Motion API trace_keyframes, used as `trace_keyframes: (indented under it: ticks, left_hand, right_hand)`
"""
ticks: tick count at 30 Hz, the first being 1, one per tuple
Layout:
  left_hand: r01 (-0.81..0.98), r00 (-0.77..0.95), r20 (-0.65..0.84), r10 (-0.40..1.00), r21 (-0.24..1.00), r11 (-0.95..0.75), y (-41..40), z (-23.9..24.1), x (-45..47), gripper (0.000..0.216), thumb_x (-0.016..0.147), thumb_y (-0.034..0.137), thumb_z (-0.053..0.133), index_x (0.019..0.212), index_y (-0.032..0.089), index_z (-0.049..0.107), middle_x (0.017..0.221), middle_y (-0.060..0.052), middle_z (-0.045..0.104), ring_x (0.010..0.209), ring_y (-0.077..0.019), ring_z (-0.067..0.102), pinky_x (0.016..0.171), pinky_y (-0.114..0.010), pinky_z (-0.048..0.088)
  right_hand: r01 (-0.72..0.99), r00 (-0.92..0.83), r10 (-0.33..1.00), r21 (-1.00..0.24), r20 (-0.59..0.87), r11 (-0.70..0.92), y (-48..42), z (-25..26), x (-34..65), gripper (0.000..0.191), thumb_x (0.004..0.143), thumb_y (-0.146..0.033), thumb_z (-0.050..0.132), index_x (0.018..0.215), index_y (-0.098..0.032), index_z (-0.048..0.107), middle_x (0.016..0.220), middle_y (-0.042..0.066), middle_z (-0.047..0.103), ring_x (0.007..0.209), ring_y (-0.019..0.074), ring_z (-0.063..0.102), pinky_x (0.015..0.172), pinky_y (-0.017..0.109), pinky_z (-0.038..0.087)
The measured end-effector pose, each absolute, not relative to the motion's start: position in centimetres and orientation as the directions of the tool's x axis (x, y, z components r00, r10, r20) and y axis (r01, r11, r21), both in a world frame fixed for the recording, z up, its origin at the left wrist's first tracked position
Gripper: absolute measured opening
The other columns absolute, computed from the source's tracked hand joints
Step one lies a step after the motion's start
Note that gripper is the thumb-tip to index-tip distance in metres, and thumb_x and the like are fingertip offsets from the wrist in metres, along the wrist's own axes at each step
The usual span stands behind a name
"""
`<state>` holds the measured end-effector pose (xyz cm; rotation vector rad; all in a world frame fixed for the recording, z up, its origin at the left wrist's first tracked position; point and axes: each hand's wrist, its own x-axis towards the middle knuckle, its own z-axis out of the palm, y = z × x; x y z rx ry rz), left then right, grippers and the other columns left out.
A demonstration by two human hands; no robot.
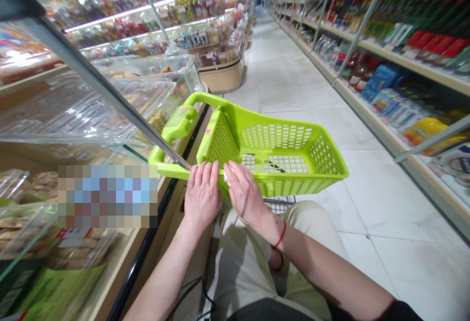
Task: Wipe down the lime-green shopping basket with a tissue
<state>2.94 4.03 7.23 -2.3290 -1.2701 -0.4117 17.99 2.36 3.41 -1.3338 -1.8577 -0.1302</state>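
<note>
A bright green plastic shopping cart with a perforated basket stands side-on in front of me, its handle to the left. Nothing lies in the part of the basket that shows. My left hand curls its fingers over the near rim, close to the handle end. Just right of it, my right hand closes on the same rim. A small white bit shows beside the right hand's fingers; what it is I cannot make out. From the upper left a grey metal pole slants down, ending by my left fingertips.
At left, a display counter with a black edge rail and clear covers holds packaged food. A rounded display stand stands ahead. Stocked shelves line the right side. The pale tiled aisle floor runs forward between them.
</note>
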Motion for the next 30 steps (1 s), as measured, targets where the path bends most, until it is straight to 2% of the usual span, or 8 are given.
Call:
trace_keyframes:
  ticks: [5,14,20,24,27,30]
  left_hand:
    - [0.841,0.539,0.465,0.702,-0.261,-0.473,4.0,7.4,2.9,0.062,0.086,0.015,0.046,0.147,0.006,0.042,0.140,-0.018,0.057,0.138,-0.0308,0.047,0.123,-0.047,0.025]
    - [0.843,0.537,0.447,0.715,-0.258,-0.473,4.0,7.5,2.9,0.063,0.085,0.015,0.048,0.146,0.003,0.043,0.140,-0.019,0.057,0.137,-0.0319,0.047,0.124,-0.047,0.023]
    - [0.840,0.543,0.440,0.716,-0.292,-0.458,3.9,7.5,3.0,0.060,0.085,0.015,0.049,0.145,0.009,0.046,0.137,-0.018,0.057,0.136,-0.0323,0.048,0.123,-0.048,0.025]
    - [0.838,0.546,0.444,0.710,-0.303,-0.454,3.9,7.4,2.9,0.059,0.085,0.016,0.049,0.144,0.011,0.047,0.137,-0.018,0.057,0.136,-0.0319,0.048,0.123,-0.049,0.025]
    - [0.835,0.550,0.449,0.705,-0.303,-0.458,4.0,7.4,2.7,0.057,0.085,0.015,0.049,0.142,0.011,0.049,0.138,-0.018,0.056,0.135,-0.0314,0.048,0.122,-0.048,0.026]
    - [0.834,0.552,0.442,0.707,-0.295,-0.467,4.0,7.4,2.7,0.059,0.085,0.015,0.049,0.144,0.012,0.048,0.138,-0.017,0.056,0.137,-0.0312,0.047,0.123,-0.048,0.025]
  right_hand:
    - [0.827,-0.119,0.746,-0.350,0.656,0.440,2.8,3.9,17.3,0.045,0.096,-0.008,0.042,0.137,-0.010,0.059,0.139,0.019,0.061,0.132,0.0250,0.056,0.116,0.045,0.044]
    - [0.870,-0.121,0.720,-0.277,0.683,0.408,1.2,1.4,21.9,0.051,0.092,-0.003,0.040,0.141,-0.009,0.053,0.139,0.020,0.061,0.135,0.0259,0.054,0.114,0.049,0.046]
    - [0.870,-0.042,0.773,-0.358,0.633,0.340,0.8,1.8,22.0,0.051,0.089,-0.003,0.042,0.139,-0.005,0.055,0.137,0.025,0.060,0.134,0.0296,0.055,0.114,0.054,0.046]
    - [0.815,-0.109,0.794,-0.403,0.598,0.415,2.0,3.7,19.2,0.053,0.090,-0.005,0.042,0.142,-0.010,0.053,0.143,0.021,0.057,0.135,0.0271,0.053,0.115,0.050,0.045]
    - [0.799,-0.145,0.773,-0.387,0.618,0.459,2.6,4.5,17.8,0.054,0.090,-0.003,0.041,0.142,-0.009,0.054,0.145,0.020,0.056,0.136,0.0256,0.053,0.118,0.046,0.043]
    - [0.809,-0.165,0.764,-0.358,0.624,0.467,2.6,4.0,18.3,0.053,0.091,-0.005,0.042,0.142,-0.008,0.053,0.145,0.021,0.056,0.136,0.0263,0.053,0.117,0.047,0.043]
